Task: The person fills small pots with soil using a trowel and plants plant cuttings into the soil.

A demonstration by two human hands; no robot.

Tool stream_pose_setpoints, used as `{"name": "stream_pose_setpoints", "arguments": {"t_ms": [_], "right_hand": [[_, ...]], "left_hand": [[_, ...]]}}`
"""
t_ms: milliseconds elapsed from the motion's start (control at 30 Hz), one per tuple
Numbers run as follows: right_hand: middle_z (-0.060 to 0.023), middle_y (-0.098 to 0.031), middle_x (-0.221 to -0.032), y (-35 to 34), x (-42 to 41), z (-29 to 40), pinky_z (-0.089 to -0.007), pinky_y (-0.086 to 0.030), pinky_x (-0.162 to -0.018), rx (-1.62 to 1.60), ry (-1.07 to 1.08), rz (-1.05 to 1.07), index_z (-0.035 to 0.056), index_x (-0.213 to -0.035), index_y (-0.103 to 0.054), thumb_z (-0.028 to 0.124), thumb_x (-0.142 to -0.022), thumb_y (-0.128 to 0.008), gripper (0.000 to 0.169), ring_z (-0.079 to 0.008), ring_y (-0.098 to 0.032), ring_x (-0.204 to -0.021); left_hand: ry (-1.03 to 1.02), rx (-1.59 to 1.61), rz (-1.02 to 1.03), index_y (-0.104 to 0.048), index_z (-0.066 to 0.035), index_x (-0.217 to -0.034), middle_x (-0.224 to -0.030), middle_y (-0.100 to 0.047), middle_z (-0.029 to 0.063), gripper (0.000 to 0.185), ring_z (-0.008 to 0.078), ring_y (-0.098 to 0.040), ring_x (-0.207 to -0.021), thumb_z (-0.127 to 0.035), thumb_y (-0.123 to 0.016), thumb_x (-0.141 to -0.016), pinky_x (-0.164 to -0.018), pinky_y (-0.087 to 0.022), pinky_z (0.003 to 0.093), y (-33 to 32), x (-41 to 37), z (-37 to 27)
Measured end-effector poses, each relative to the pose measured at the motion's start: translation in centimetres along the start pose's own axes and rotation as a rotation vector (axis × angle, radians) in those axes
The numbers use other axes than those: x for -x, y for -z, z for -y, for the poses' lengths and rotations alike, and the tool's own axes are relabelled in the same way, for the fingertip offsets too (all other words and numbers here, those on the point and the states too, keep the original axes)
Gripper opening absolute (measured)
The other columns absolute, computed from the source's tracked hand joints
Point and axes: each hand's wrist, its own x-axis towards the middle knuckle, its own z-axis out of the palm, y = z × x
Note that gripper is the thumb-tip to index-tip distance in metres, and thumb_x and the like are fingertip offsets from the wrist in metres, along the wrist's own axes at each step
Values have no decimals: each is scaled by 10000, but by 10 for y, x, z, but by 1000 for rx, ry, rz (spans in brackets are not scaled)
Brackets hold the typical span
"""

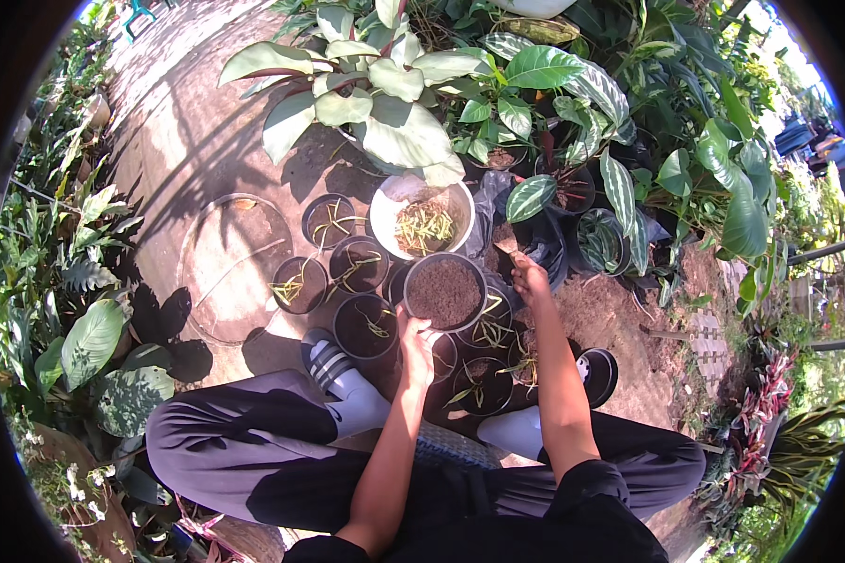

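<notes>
My left hand (417, 352) grips the rim of a dark plastic plant pot (445, 292) filled with brown soil and holds it up over other pots. Between the fingers of my right hand (530, 280) is a small trowel (505, 243), its blade partly covered with soil. The blade is over a black plastic bag (548, 255); how much the bag holds is hidden. Just beyond the held pot stands a white bucket (384, 211) with yellow-green plant cuttings (424, 226) inside.
Several small black pots with thin, drooping seedlings stand around, one at left (301, 285) and one near my feet (483, 386). A broad-leaved potted plant (394, 119) overhangs the bucket. Striped-leaf plants (605, 176) crowd the right. A round cover (236, 271) lies in the paving at left.
</notes>
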Motion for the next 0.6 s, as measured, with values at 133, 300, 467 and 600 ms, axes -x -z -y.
{"name": "stream_pose_setpoints", "arguments": {"t_ms": [133,300,467,600], "right_hand": [[-14,-537,-694,3,-5,-11,-206,-259,-359,-150,-89,46,154,-1318,-516,203,-967,-563,357,-45,-317,-391],[-4,-491,-689,9,-10,-17,-213,-232,-343,-254,-83,247,175,-1097,-520,181,-968,-531,130,-56,-305,-404],[1,-486,-702,-2,-8,-16,-210,-238,-354,-189,-51,116,191,-1297,-489,212,-972,-529,329,-53,-306,-417],[-4,-497,-689,1,10,-7,-193,-264,-371,-210,40,142,170,-1418,-458,213,-968,-515,456,-49,-355,-444]], "left_hand": [[22,-4,-14,-414,-142,-1319,-1280,-526,97,523,280,-578,-1155,-170,-526,-808,-991,-464,464,6,-1,-1],[2,-14,-10,-401,-122,-1326,-1283,-526,105,530,295,-578,-1155,-175,-531,-815,-1005,-455,474,7,-1,3],[17,-11,6,-400,-119,-1325,-1293,-525,107,526,297,-567,-1177,-180,-520,-816,-1011,-447,483,2,2,-2],[-2,-21,2,-397,-120,-1327,-1299,-521,112,531,310,-561,-1188,-193,-515,-814,-1016,-439,496,1,0,-2]]}}
